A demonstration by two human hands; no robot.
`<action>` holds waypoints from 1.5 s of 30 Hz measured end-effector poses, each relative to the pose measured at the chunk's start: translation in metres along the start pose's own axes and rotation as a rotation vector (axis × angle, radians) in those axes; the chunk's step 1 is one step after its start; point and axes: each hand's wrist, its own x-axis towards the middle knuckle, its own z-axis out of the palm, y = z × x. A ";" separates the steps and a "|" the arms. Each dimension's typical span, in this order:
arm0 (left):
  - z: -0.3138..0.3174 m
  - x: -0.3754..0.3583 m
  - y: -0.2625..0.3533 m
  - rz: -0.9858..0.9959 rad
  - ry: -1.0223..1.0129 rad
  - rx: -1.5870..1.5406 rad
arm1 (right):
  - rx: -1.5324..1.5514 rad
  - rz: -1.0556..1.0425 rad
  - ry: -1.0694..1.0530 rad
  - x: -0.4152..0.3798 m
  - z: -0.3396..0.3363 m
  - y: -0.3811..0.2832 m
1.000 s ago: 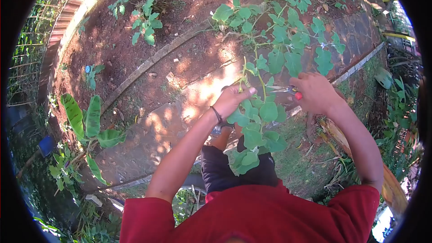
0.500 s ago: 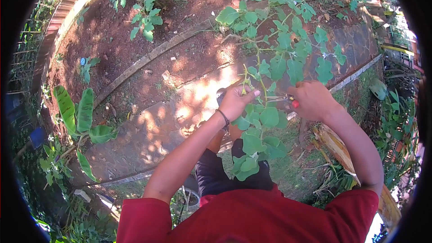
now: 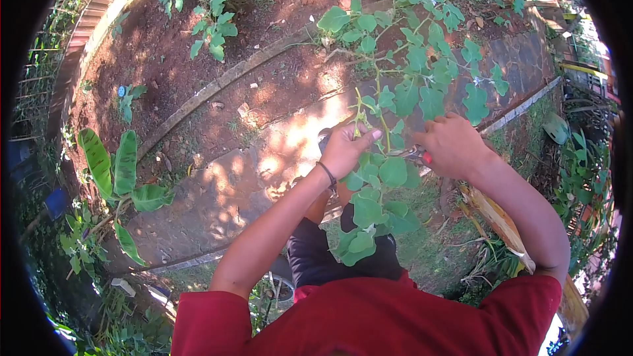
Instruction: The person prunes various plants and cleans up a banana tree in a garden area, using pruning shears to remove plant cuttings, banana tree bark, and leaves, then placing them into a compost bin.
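My left hand (image 3: 346, 149) is closed with thumb and fingers around a green stem (image 3: 359, 118) of a large-leafed plant, which looks like an eggplant. In my right hand (image 3: 455, 147) is a pair of red-handled pruning shears (image 3: 414, 153), mostly hidden by the fingers. Their blades reach left to the stem by my left thumb; whether they have closed on it is too small to tell. Below both hands hangs a leafy shoot (image 3: 369, 212) in front of my legs. More broad green leaves (image 3: 417, 60) spread above and beyond my hands.
A stone path (image 3: 217, 191) crosses beneath me, with a concrete edging (image 3: 227, 78) and brown soil (image 3: 283, 16) beyond. Smaller plants (image 3: 216, 26) grow in the soil. A young banana plant (image 3: 124, 165) stands at left. A split log (image 3: 498, 219) lies near my right arm.
My right hand has moved slightly left, bringing the shears closer to the stem by my left hand. The hanging shoot has shifted slightly left; my left hand keeps its hold.
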 end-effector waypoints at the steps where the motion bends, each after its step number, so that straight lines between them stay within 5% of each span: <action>1: 0.000 0.000 -0.001 0.001 -0.001 0.000 | -0.001 0.001 0.000 0.001 0.002 0.000; 22: -0.005 0.008 -0.022 0.140 0.044 -0.038 | -0.226 -0.015 -0.040 0.001 0.004 -0.002; 25: -0.020 0.009 -0.023 0.098 0.101 -0.186 | -0.329 0.023 0.089 -0.005 -0.002 0.005; 31: -0.084 -0.001 -0.044 0.058 0.270 -0.439 | 0.054 0.185 0.357 -0.026 0.004 0.018; 33: -0.106 -0.012 -0.058 0.013 0.308 -0.492 | 1.135 0.510 0.083 -0.031 0.022 0.019; 37: -0.134 -0.041 -0.092 -0.111 0.373 -0.435 | 1.296 0.679 0.078 -0.050 0.107 0.004; 39: -0.139 -0.051 -0.113 -0.148 0.379 -0.422 | 0.566 0.491 0.046 -0.063 0.148 -0.010; 45: -0.130 -0.075 -0.152 -0.234 0.394 -0.179 | 0.832 0.554 -0.303 -0.074 0.220 -0.064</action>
